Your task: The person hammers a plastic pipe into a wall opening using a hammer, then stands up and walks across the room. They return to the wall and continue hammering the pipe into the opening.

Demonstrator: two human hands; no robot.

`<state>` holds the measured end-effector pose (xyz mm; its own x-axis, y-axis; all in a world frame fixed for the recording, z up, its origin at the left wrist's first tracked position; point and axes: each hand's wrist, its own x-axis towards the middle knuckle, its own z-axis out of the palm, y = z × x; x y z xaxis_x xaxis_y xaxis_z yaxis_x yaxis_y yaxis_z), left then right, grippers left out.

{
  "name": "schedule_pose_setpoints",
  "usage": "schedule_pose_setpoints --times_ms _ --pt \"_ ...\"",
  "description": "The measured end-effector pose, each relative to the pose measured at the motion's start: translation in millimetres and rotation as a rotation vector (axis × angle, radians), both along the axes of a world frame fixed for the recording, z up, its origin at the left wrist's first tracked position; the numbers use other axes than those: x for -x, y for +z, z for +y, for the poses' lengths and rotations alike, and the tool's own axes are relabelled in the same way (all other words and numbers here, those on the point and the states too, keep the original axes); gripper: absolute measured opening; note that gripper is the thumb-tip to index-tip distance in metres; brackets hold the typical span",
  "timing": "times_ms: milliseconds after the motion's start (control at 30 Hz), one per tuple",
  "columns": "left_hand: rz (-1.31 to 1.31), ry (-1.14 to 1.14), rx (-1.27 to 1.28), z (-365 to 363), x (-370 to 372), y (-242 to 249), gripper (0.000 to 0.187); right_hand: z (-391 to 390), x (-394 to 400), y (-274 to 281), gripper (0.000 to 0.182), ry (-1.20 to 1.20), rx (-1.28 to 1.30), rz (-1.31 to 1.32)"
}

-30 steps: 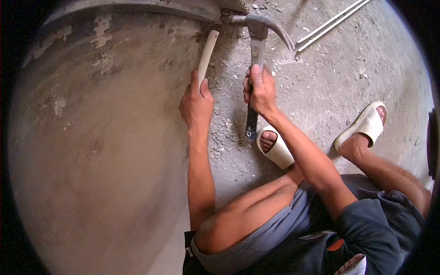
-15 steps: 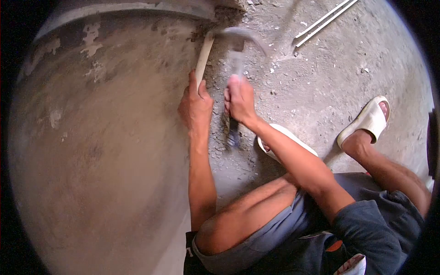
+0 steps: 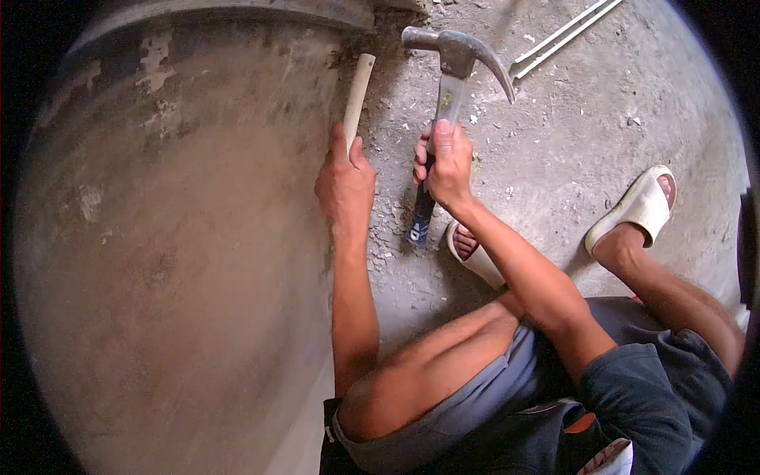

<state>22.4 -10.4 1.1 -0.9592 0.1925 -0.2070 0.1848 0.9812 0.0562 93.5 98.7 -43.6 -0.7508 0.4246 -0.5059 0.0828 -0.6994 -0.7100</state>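
Observation:
My left hand [image 3: 346, 186] is closed around a cream-coloured rod [image 3: 360, 99], slightly curved, with a small dark spot near its upper end. Its lower end is hidden in my grip, close against the rough wall. In my right hand [image 3: 447, 166] is a claw hammer [image 3: 455, 55], gripped round its dark handle with the thumb lying along the shaft. The hammer's striking face points left, toward the rod's top, with a gap between them. Its claw curves down to the right.
A worn plastered wall [image 3: 182, 237] fills the left side. Broken bits of rubble [image 3: 388, 237] lie along its foot on the concrete floor [image 3: 546, 158]. Two thin white strips [image 3: 566, 39] rest at the top right. My feet wear cream slides [image 3: 633, 210].
The hammer has swung up and right, away from the rod's upper end, where its blurred head was before. My left hand and the rod have shifted slightly right.

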Motion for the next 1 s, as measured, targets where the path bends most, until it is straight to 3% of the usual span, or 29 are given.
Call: schedule_pose_setpoints --times_ms 67,133,167,233,267,333,367,400,433,467,500,533,567,600,633,667,700,733,767,833,900,1000 --pt "0.025 -0.01 -0.02 -1.9 -0.6 -3.7 0.036 -3.1 0.7 3.5 0.043 0.015 -0.028 0.006" --pt "0.045 -0.02 -0.038 -5.7 -1.9 -8.2 0.036 -12.1 2.7 14.0 0.041 -0.205 0.05 0.056" --pt "0.054 -0.031 -0.04 -7.3 0.1 -9.5 0.036 -17.0 4.1 11.4 0.041 -0.205 0.051 0.056" --pt "0.064 -0.051 -0.046 -16.1 1.9 -16.9 0.036 -26.2 4.2 -4.5 0.04 0.077 0.021 -0.039" --pt "0.018 0.003 -0.102 -25.6 2.3 -26.0 0.036 -17.7 12.2 -23.6 0.039 0.32 -0.313 -0.173" --pt "-0.03 0.039 -0.16 -21.4 7.8 -27.1 0.037 -10.3 11.7 -20.1 0.039 0.236 -0.296 -0.139" --pt "-0.017 0.026 -0.117 -23.2 4.9 -27.0 0.037 -11.4 9.9 -17.1 0.039 0.182 -0.272 -0.101" --pt "-0.007 0.023 -0.072 -25.5 -3.2 -21.9 0.038 -8.6 8.4 -0.5 0.04 0.102 -0.073 -0.081" --pt "-0.101 0.047 0.08 -35.0 -8.7 -16.0 0.036 -15.3 -1.0 -4.4 0.034 0.2 -0.127 -0.082" --pt "-0.186 0.045 0.18 -40.1 -8.6 -13.2 0.034 -14.6 -12.6 -21.9 0.028 0.275 -0.234 -0.086" --pt "-0.176 0.065 0.19 -46.1 -12.5 -7.8 0.028 -26.3 -14.0 -31.9 0.017 0.214 -0.59 0.015" --pt "-0.042 -0.075 -0.06 -73.2 -18.3 -33.8 0.027 -36.6 -15.3 -43.9 0.015 0.099 -1.049 0.025" --pt "-0.148 0.042 -0.131 -63.4 -15.9 -31.7 0.028 -44.8 -16.8 -55.9 0.023 -0.087 -1.433 -0.037" --pt "-0.393 0.415 -0.108 -47.7 -3.9 -21.1 0.033 -24.7 -15.4 -33.3 0.026 0.432 -0.877 -0.203" --pt "-0.383 0.35 -0.365 -54.7 -2.2 -25.3 0.04 -26.9 -11.6 -45.3 0.025 0.228 -1.092 -0.069" --pt "-0.257 0.184 -0.309 -74.5 2.3 -56.8 0.042 -33.4 -10.2 -61.1 0.027 0.011 -1.328 0.028" --pt "-0.113 0.031 -0.236 -95.5 6.8 -86.4 0.046 -9.5 -1.6 -20.1 0.042 0.196 -0.543 -0.18" --pt "-0.172 -0.054 -0.213 -87.1 17.8 -69.6 0.047 -2.1 0.6 -14.0 0.053 0.193 -0.548 -0.158" --pt "-0.159 -0.051 -0.23 -74.7 20.9 -55.5 0.047 4.5 4.3 -9.1 0.053 0.195 -0.566 -0.146" --pt "-0.235 0.067 -0.161 -47.7 10.9 -34.7 0.047 25.5 -6.2 -2.1 0.061 0.493 -0.374 -0.205" --pt "-0.206 0.082 -0.212 -59.6 17.5 -71.7 0.046 27.2 -9.3 5.9 0.063 0.445 -0.396 -0.234" --pt "-0.169 0.047 -0.193 -63.7 18.7 -75.2 0.043 22.6 -7.9 -2.5 0.062 0.424 -0.498 -0.198"
